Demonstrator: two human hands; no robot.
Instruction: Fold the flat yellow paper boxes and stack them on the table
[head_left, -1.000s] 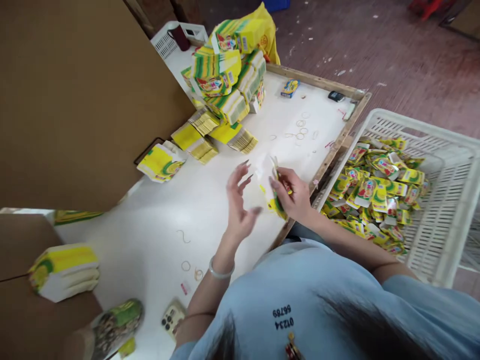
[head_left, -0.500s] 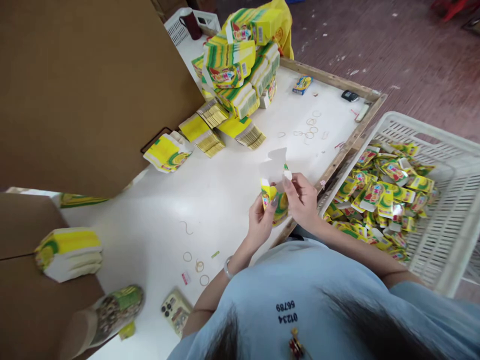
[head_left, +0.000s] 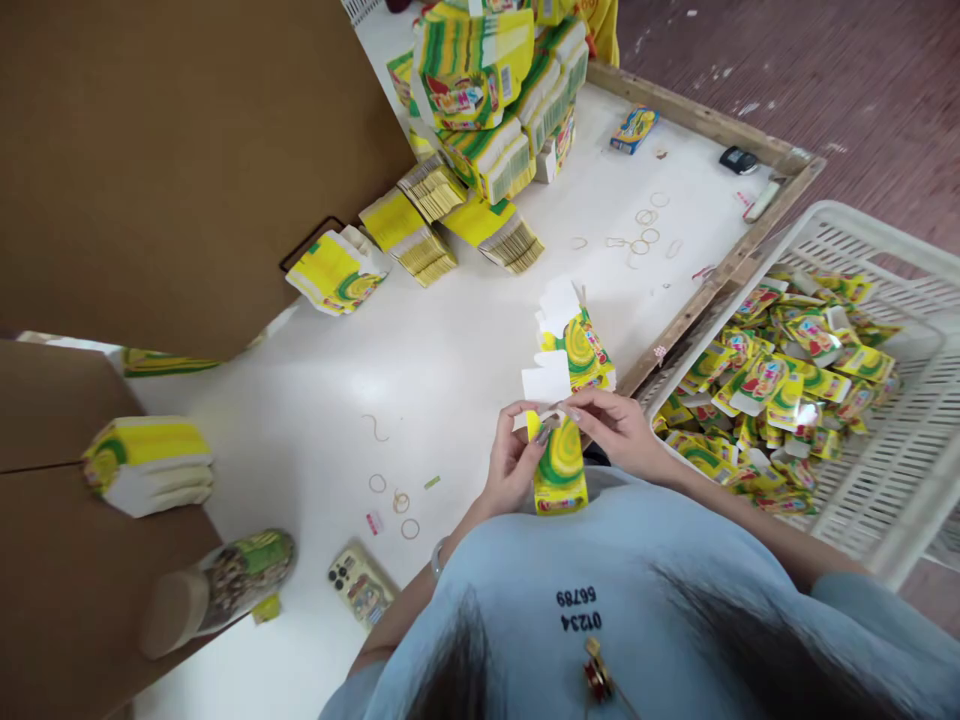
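A small yellow-and-green carton (head_left: 561, 470) with a ring pattern hangs upright close to my shirt. My left hand (head_left: 514, 462) grips its left edge near the top, thumb on the front. At the carton's top opening, my right hand (head_left: 611, 428) pinches the edge between thumb and fingers. The fingertips of both hands nearly meet there, and what lies between them is partly hidden. Just beyond my hands, printed cartons (head_left: 583, 345) with white flaps lie on the white table (head_left: 450, 370).
On my right, a white plastic basket (head_left: 885, 480) holds many small filled-out cartons (head_left: 765, 380). Stacked flat cartons (head_left: 480, 80) stand at the back. Rubber bands (head_left: 646, 235), a phone (head_left: 361, 585), a jar (head_left: 240, 580) and brown cardboard (head_left: 187, 180) surround the work area.
My hands have come lower and nearer my body, and the carton between them now shows its front. Cartons on the table beyond them show more clearly. The camera view has shifted.
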